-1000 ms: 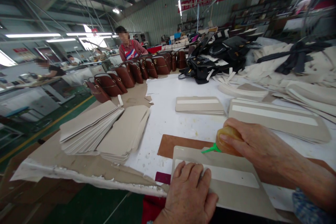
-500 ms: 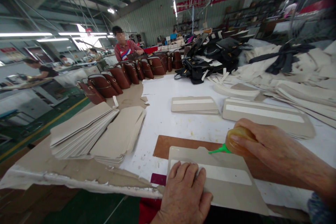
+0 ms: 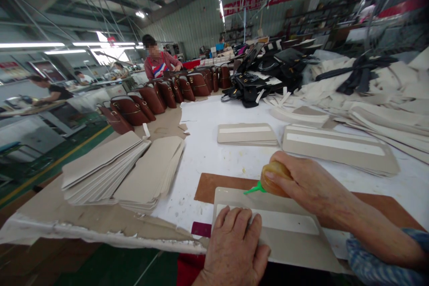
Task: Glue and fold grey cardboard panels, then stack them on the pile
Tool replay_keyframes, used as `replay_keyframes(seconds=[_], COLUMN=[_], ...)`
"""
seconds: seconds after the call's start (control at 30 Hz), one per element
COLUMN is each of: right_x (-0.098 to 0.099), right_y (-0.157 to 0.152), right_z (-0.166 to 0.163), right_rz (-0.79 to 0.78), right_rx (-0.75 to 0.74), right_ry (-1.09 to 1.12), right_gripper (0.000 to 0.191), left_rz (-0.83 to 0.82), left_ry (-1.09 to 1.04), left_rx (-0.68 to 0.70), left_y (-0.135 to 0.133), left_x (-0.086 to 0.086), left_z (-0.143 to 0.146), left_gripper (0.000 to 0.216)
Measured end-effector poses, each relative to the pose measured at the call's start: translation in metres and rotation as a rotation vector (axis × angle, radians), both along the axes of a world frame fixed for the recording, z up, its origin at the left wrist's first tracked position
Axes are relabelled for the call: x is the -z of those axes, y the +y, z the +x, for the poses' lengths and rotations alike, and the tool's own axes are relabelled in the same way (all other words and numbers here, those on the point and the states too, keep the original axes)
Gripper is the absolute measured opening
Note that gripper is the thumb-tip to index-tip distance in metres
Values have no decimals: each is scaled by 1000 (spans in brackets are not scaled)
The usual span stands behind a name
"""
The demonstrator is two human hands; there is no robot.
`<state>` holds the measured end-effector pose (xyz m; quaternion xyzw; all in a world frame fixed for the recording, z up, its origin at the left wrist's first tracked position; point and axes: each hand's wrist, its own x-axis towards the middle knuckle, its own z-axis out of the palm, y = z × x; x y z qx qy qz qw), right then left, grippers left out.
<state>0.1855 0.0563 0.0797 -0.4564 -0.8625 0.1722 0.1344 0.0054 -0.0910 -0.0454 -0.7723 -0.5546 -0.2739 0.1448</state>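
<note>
My left hand [image 3: 234, 243] lies flat with fingers out on a beige panel [image 3: 298, 248] that bears a white strip [image 3: 290, 222]. Wrapped in my right hand [image 3: 301, 178] is a yellowish glue bottle [image 3: 273, 177], tilted so that its green nozzle [image 3: 254, 188] points down at the panel's far edge. Whether the tip touches the panel I cannot tell. Partly under the panel is a brown board [image 3: 208, 187]. A small purple piece [image 3: 201, 229] sits beside my left hand.
Beige panels lie in fanned stacks [image 3: 150, 174] at left and in two more piles [image 3: 248, 135] [image 3: 335, 147] beyond my hands. Brown bags [image 3: 154, 98] line the far left, with a person [image 3: 161, 62] behind them. Black bags [image 3: 268, 73] and pale scraps [image 3: 378, 85] are heaped at the back.
My right hand has moved left with the glue bottle, its nozzle travelling along the panel's far edge. My left hand has stayed on the panel.
</note>
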Motion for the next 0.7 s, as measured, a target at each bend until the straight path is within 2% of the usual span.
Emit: replay_keyframes(seconds=[0.1, 0.27, 0.4, 0.7], right_x=[-1, 1, 3, 3], right_y=[-1, 1, 4, 6], right_z=[2, 26, 42, 52], right_rz=[6, 29, 11, -18], right_rx=[-1, 36, 74, 139], right_ry=[-2, 3, -23, -95], right_gripper=[30, 22, 23, 26], left_rz=[5, -18, -23, -19], left_ry=[-1, -1, -2, -16], left_rx=[-3, 3, 6, 10], left_y=[0, 0, -1, -1], left_x=[1, 1, 0, 0], left_z=[0, 0, 0, -1], left_gripper=[37, 38, 39, 41])
